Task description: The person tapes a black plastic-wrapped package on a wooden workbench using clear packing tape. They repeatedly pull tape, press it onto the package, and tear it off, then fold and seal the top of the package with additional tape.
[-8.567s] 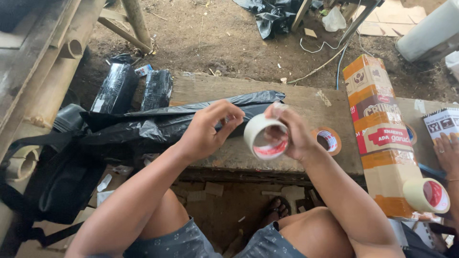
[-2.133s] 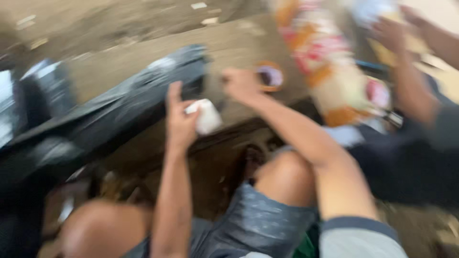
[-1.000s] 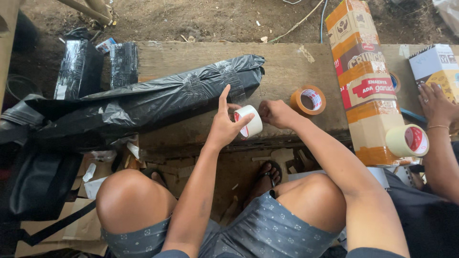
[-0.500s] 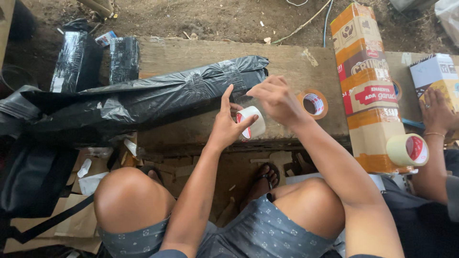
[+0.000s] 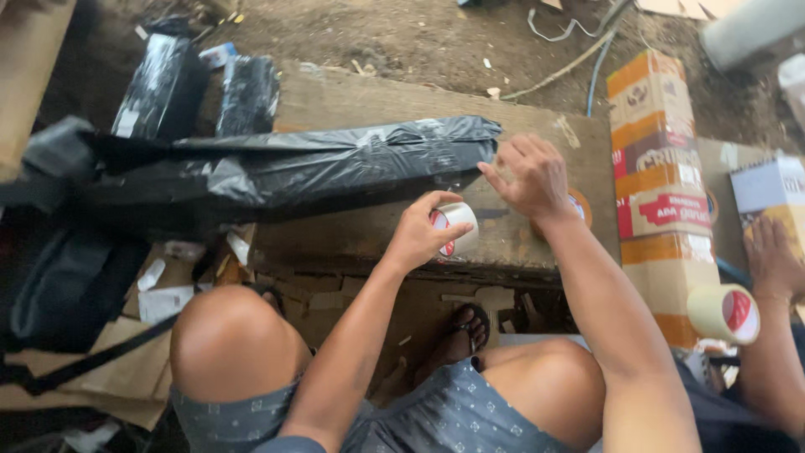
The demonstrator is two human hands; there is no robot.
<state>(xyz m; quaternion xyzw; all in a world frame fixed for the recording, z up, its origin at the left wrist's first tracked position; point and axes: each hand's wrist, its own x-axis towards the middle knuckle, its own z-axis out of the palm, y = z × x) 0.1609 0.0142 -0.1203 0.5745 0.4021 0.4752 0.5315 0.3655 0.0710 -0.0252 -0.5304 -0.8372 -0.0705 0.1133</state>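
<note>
Wrapped around a white roll of tape, the left hand has its grip pressed on the roll, thumb over the top edge and fingers curled beneath, at the near edge of the wooden desk. A thin clear strip appears to be drawn from the roll toward the right hand, whose fingers are loosely spread above the desk; whether the tape end is pinched between them cannot be told. The roll is judged light and stiff, a rigid cardboard core under smooth wound film, so it is best held across the core's flat rims or through its hole, while the free end is sticky, thin and apt to fold onto itself, so it should be taken only at its very tip. Bare knees and grey patterned shorts are seen nearest the camera, with a sandalled foot below the desk. Just beyond the hands a long bundle wrapped in black plastic lies across the desk. A brown tape roll is partly hidden under the right hand. To the right a tall printed carton stands, a cream tape roll beside it, near another person's hand. Farther off, two black-wrapped parcels rest near bare earth.
</note>
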